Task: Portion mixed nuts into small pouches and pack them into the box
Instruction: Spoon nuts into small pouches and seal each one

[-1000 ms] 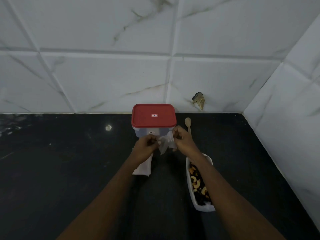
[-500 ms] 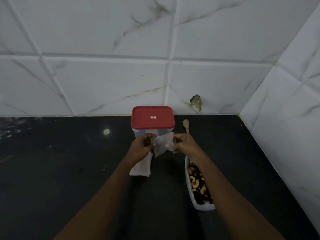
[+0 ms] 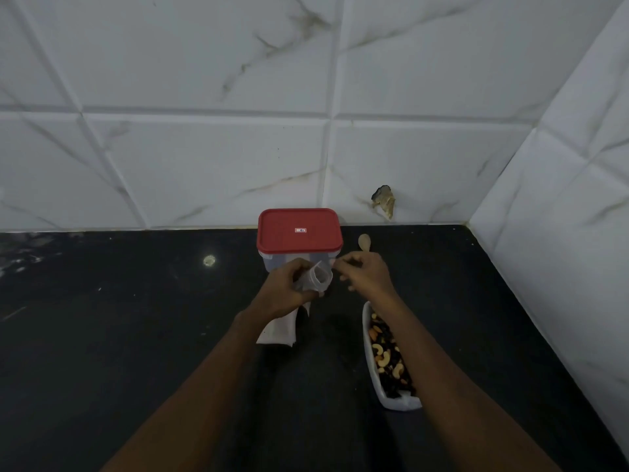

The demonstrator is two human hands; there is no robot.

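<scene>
Fingers of the left hand [image 3: 286, 289] are curled round a small clear plastic pouch [image 3: 315, 280], mouth gaping open, just in front of the clear plastic box with a red lid [image 3: 299, 233]. Right hand [image 3: 366, 272] hangs just beside it, fingers curled, thumb and forefinger close together, honestly can't tell if they pinch anything. Flat stack of clear pouches [image 3: 277, 332] lies under the left wrist, long white tray of mixed nuts [image 3: 401, 403] under the right forearm, all on a black countertop [image 3: 136, 335].

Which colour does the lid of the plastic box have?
The lid is red, with a small white label in its middle; the head view, the only one, shows it.
</scene>
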